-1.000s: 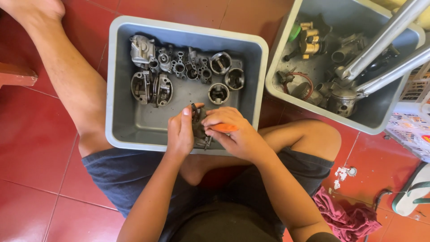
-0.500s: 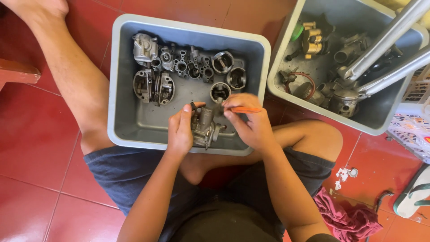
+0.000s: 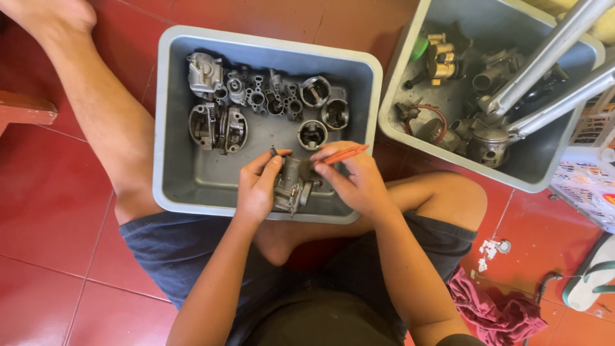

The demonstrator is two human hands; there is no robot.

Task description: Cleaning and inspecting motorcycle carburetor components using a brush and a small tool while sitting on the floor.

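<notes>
Here, lines on what the head view shows.

Left hand: the left hand (image 3: 257,189), just below frame centre, is wrapped around a small grey metal carburettor body (image 3: 291,187), fingers closed on its left side, thumb and forefinger pinched near its top.

Right hand: the right hand (image 3: 355,182) is closed on an orange-handled tool (image 3: 343,154), which lies slanted across the fingers; the working tip is hidden behind the part, so I cannot tell what it touches.

Where the part is: held clear above the near edge of the grey tub (image 3: 168,115), over its bare floor, at frame centre.

Progress: judging by the layout, the part in hand seems mid-way through being worked on; a row of other pieces already lies set out in the tub, while the second tub looks unsorted. How much remains on this part cannot be told.

Grey tub, centre: along its far side sit two ribbed engine castings (image 3: 218,127), a cluster of small fittings (image 3: 262,96) and three round piston-like cups (image 3: 320,114). The near half is mostly bare.

Second tub, upper right: another grey tub (image 3: 394,109) holds a jumble of dark metal parts, a brass-coloured fitting (image 3: 442,61) and two silver tubes (image 3: 551,57) leaning out over its rim.

Floor: red tiles, with a dark red rag (image 3: 493,311) at lower right.
</notes>
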